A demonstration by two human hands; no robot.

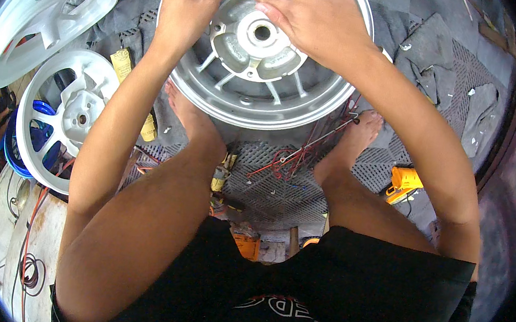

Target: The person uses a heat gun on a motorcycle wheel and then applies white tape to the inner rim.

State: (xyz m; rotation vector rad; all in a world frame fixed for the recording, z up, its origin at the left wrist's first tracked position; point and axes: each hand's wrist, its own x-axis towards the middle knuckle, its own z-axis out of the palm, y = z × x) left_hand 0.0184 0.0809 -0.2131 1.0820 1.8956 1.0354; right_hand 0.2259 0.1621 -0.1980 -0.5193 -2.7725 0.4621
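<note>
A silver motorcycle wheel rim lies before me at the top of the view, its hub and round bore facing up. My left hand is at its upper left part, thumb extended and other fingers curled. Whether those fingers grip the rim or a small thing is hard to see, as the picture's edge cuts them off. Over the upper right of the same wheel, my right hand spreads its fingers across a spoke beside the hub. Nothing shows in its grasp.
At left stand a white wheel, a second pale wheel and a blue rim. Yellow sandpaper pieces lie by my left leg. Between my feet are a metal rod and red wires. A yellow tool is right.
</note>
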